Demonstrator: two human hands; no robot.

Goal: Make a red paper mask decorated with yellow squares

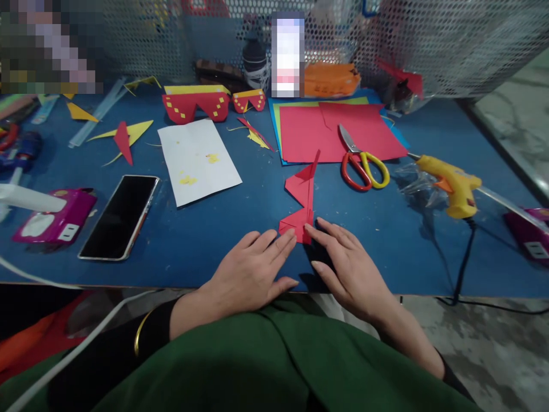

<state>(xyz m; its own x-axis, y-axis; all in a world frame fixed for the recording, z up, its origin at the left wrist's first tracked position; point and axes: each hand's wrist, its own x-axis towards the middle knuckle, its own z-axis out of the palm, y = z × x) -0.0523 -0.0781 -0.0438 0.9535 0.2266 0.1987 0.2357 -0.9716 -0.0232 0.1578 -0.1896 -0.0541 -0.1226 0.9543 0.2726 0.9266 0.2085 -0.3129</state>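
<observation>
A red folded-paper cutout with a notched left edge and a thin pointed tip (306,197) lies on the blue flat tabletop (266,194), near its front edge. The bare left hand (253,266) has its fingers stretched out and laid flat, the fingertips touching the cutout's near left end. The bare right hand (349,269) comes from the other side, fingers loosely extended and unclenched, its index fingertip touching the cutout's near right edge (neither hand is curled round anything).

Just beyond the cutout's tip is a stack of coloured sheets with a red paper sheet on top (304,134). To the cutout's right, beyond it, metal-bladed scissors with one red and one yellow handle (362,160) lie with the blades on that sheet. Farther right of the cutout rests a yellow plastic glue gun with a black cord (450,183).

Left of the cutout is a white rectangular paper sheet (195,143) bearing small yellow paper scraps (187,180); farther left lies a black-screened rectangular phone (122,217). Beyond the cutout, leftward, sits a large red paper mask with yellow squares (197,107), a smaller matching one (249,102) beside it
</observation>
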